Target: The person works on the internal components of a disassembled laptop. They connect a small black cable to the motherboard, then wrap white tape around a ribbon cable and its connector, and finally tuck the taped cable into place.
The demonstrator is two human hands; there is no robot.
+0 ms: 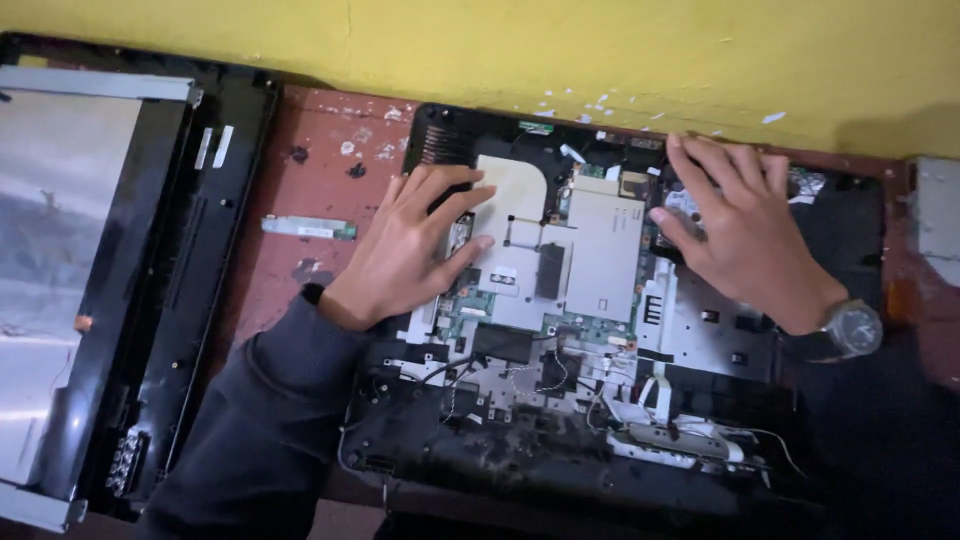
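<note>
Reddish, paint-chipped table [300, 200] carries an opened laptop base [600, 430], circuit board [590, 260] exposed inside. Left hand [415, 245] and right hand [740, 225] press flat on it, fingers spread. Farther left lies a screen panel [90, 290]; beyond, a yellow wall [500, 50].

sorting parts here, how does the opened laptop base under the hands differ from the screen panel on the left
The laptop base lies with green circuit boards, metal shields and loose wires exposed; the screen panel shows a plain grey sheet in a black frame. Both hands, left hand and right hand, press on the base; nothing touches the panel. Both lie flat on the reddish table.
</note>
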